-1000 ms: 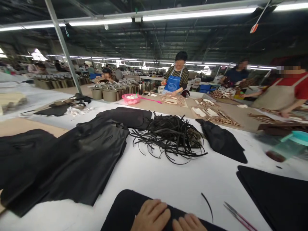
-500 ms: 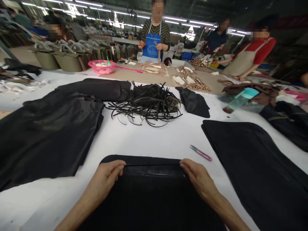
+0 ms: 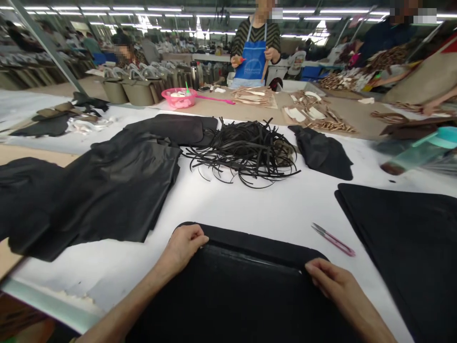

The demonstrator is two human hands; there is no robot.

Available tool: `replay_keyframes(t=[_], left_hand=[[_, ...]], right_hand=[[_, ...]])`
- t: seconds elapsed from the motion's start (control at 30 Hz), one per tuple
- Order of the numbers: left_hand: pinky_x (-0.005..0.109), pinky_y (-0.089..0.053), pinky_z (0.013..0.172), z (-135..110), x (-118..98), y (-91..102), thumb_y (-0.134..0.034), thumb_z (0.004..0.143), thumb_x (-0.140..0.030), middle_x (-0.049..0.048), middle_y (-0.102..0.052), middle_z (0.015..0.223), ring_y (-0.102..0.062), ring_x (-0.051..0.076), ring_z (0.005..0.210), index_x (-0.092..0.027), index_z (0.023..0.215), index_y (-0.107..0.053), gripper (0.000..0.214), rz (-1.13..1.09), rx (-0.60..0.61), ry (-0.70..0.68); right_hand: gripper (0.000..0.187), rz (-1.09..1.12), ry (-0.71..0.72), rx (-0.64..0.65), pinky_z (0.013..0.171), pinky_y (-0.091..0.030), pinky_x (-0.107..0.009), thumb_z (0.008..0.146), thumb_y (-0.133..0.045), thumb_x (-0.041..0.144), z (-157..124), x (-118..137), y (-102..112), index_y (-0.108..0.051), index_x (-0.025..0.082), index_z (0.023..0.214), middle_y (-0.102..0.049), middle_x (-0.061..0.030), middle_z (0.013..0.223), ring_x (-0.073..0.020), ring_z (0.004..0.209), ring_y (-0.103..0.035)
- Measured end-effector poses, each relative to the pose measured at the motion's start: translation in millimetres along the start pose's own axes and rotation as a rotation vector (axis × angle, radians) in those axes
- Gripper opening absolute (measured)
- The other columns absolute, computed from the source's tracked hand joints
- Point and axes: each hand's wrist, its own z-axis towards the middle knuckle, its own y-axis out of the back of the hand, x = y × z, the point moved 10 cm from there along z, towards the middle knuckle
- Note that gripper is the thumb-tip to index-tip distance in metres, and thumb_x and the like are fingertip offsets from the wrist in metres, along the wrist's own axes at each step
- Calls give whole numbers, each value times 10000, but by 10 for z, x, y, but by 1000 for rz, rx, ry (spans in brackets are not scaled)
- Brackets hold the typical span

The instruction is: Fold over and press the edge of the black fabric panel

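Observation:
A black sheet of leather-like material (image 3: 246,295) lies in front of me, with a shiny strip along its far edge. Beyond that edge shows the rounded border of another black panel (image 3: 250,240) underneath. My left hand (image 3: 187,245) pinches the sheet's far edge near its left corner. Near the right corner, my right hand (image 3: 332,278) pinches the same edge, fingers closed. Pink-handled thread snips (image 3: 333,239) rest on the white table just beyond my right hand.
A tangle of black strips (image 3: 246,147) lies ahead. Stacked black panels (image 3: 410,247) are on the right, black sheets (image 3: 121,190) on the left. A teal-lidded bottle (image 3: 417,150) lies at right. Across the table, a person in a blue apron (image 3: 253,59) stands near a pink basin (image 3: 178,99).
The view has swung left, so the table's things sit further right. Both hands keep their pinch on the sheet, whose far edge now slants down to the right.

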Motion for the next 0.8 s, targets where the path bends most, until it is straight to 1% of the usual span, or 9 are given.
replay_keyframes(t=[0.13, 0.27, 0.33, 0.53, 0.63, 0.8], left_hand=[[224, -287, 430, -18, 55, -41, -418, 709, -249, -46, -537, 527, -429, 102, 420, -197, 617, -519, 147, 22, 63, 8], [220, -289, 383, 4, 168, -55, -421, 718, -281, -39, -565, 532, -437, 103, 368, -198, 651, -522, 147, 38, 65, 52], [217, -288, 373, 21, 199, -51, -429, 721, -298, -40, -555, 514, -436, 105, 361, -197, 654, -522, 153, 46, 55, 66], [213, -279, 404, 28, 136, -15, -440, 712, -282, -49, -514, 481, -435, 100, 383, -193, 630, -513, 142, 92, 46, 50], [218, -279, 426, 22, 104, 3, -436, 696, -249, -52, -500, 481, -445, 106, 410, -196, 614, -504, 119, 121, 44, 33], [229, -278, 456, 30, 91, 16, -428, 687, -215, -51, -488, 486, -449, 114, 442, -198, 599, -500, 114, 181, 27, 18]], right_hand=[[346, 0, -3, 33, 511, -313, -253, 779, -477, 528, 3, -31, -47, -554, 200, 704, -481, 17, 601, -135, 549, -426], [358, -18, -39, 6, 490, -311, -255, 763, -478, 543, 19, -32, -42, -558, 201, 692, -507, 16, 596, -129, 512, -439], [367, -27, -46, -19, 477, -303, -256, 749, -481, 553, 24, -19, -35, -549, 202, 669, -490, 22, 565, -126, 487, -431], [381, -64, -43, -53, 477, -282, -268, 751, -464, 576, 31, -34, -33, -524, 212, 656, -454, 32, 530, -127, 470, -404], [388, -73, -54, -52, 484, -281, -278, 757, -452, 584, 29, -57, -33, -506, 218, 642, -435, 35, 518, -131, 467, -396], [390, -75, -59, -52, 491, -279, -281, 764, -445, 589, 23, -26, -37, -490, 222, 640, -420, 40, 517, -132, 476, -394]])
